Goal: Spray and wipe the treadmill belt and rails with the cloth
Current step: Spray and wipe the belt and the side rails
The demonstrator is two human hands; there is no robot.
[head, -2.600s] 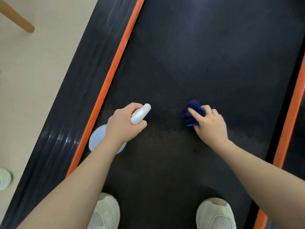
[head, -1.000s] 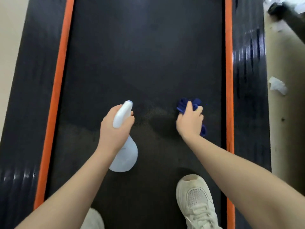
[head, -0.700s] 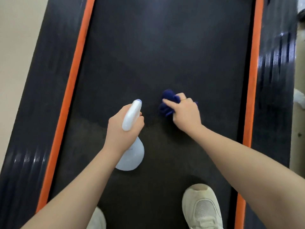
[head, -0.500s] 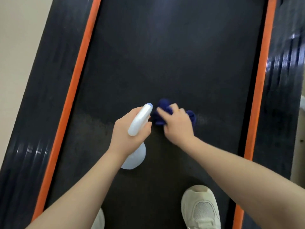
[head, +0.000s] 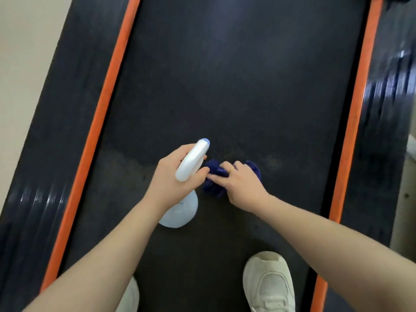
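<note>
**Cloth at mid-belt, belt running away from me**

Scanning from the left, I see the left rail (head: 56, 140), a dark glossy strip edged by an orange stripe (head: 99, 122), both running away from me along the treadmill's long axis. Next comes my left hand (head: 173, 179), fingers curled round the neck of the white spray bottle (head: 191, 163). Its blue-tipped nozzle points forward and a little right, and the bottle's body hangs below the wrist over the belt (head: 236, 86).

Just to the right, almost touching the left thumb, lies the blue cloth (head: 213, 174), bunched on the belt. My right hand (head: 243, 185) sits on top of it, fingers bent over the folds and gripping them, a ring showing on 1 finger. Cloth and right hand are near the belt's middle, slightly right of centre, with a faint pale patch of spray on the belt just beyond them to the right.

Further right are the second orange stripe (head: 358, 104) and the right rail (head: 387, 122). My 2 shoes (head: 267, 282) stand on the near end of the belt.

As I judge it, the right hand is the nearer 1 to the unwiped ground: the damp patch lies to its right, and the long dry stretch lies straight ahead along the belt. Both rails look untouched and sit well apart from the cloth, so they probably come later.
</note>
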